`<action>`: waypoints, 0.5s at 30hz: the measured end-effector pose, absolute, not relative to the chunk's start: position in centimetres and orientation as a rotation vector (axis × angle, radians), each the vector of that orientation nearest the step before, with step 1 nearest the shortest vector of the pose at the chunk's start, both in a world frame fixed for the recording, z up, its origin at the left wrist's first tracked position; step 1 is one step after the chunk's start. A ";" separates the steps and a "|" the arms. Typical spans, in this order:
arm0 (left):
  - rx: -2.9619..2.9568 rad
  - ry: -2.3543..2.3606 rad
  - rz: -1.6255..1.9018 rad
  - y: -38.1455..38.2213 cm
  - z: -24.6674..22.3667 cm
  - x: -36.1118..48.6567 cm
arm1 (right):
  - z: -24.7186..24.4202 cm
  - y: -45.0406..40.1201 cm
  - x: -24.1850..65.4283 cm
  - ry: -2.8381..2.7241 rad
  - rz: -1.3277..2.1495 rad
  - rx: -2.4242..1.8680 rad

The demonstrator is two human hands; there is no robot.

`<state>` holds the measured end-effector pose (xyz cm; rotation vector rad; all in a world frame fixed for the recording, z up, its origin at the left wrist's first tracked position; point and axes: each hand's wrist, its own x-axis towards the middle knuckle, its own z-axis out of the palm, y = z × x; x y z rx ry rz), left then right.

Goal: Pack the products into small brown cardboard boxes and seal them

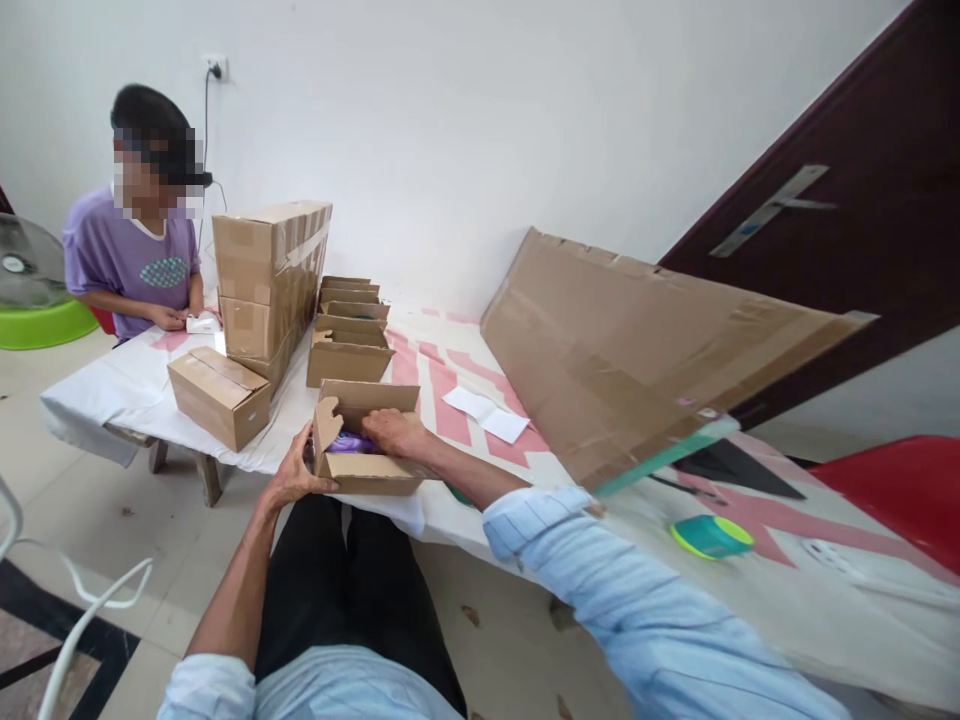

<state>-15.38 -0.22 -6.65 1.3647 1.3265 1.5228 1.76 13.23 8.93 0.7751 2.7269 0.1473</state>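
Note:
An open cardboard box [375, 474] sits at the table's near edge with its flaps up. My left hand [296, 468] grips the box's left end, thumb along the near side and fingers up by the end flap. Reaching inside, my right hand [394, 432] has curled fingers, and the box wall and the hand itself hide the fingertips. A shiny purple item [348, 442] lies in the box beside those fingers; whether they hold it I cannot make out. Beyond this box stands a row of more open cardboard boxes [349, 364].
Stacked sealed cartons [251, 270] stand left, a closed box [219, 395] before them. White paper [486, 413] lies on the tablecloth. A large cardboard sheet [637, 350] leans at right, near a tape roll [711, 537]. Another person [139, 260] sits far left, hands on a small white object.

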 end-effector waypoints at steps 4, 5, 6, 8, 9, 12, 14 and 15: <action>1.370 1.360 1.513 0.0 -6.7 -15.5 | 8.6 13.4 2.5 2.769 0.107 0.789; 1.370 1.366 1.511 0.0 -6.7 -15.6 | 8.5 13.4 2.8 2.787 0.105 0.796; 1.371 1.368 1.512 0.0 -6.7 -15.6 | 8.3 13.3 3.0 2.808 0.109 0.805; 1.376 1.368 1.512 0.1 -6.7 -15.7 | 8.1 13.2 3.4 2.856 0.131 0.833; 1.379 1.371 1.512 0.1 -6.7 -15.7 | 8.1 13.2 3.5 2.880 0.143 0.846; 1.378 1.373 1.505 0.2 -6.5 -15.8 | 8.7 13.2 3.8 2.939 0.171 0.873; 1.371 1.351 1.501 0.2 -6.2 -15.8 | 9.7 13.4 4.3 3.009 0.201 0.869; 1.368 1.334 1.499 0.2 -6.0 -15.9 | 10.3 13.6 4.6 3.061 0.220 0.870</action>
